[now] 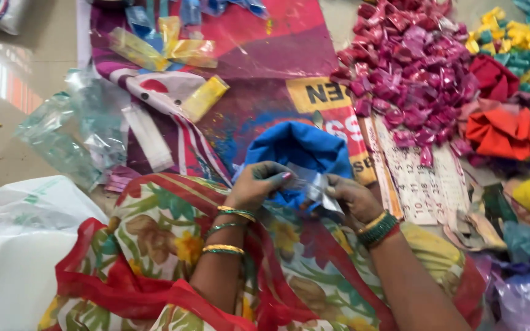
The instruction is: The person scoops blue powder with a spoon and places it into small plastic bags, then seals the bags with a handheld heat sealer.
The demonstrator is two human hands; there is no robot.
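Both forearms reach forward from the lap, wrists ringed with bangles, and the hands meet over the mouth of a blue bag of powder that sits on the floor just ahead of the knees. The left hand, stained bluish-green, has its fingers curled and pinched closed on one end of a small clear plastic packet; the right hand, dusty grey, is closed on the other end, so the packet is held between them right at the bag's front edge. A floral cloth with a red border covers the lap beneath the arms. To the right of the bag, close by, lies a big heap of small magenta packets, and past that an orange bag and a red one, open among yellow packets. A printed calendar sheet lies just beside the right hand. To the left sit crumpled clear plastic bags, well apart from the hands.
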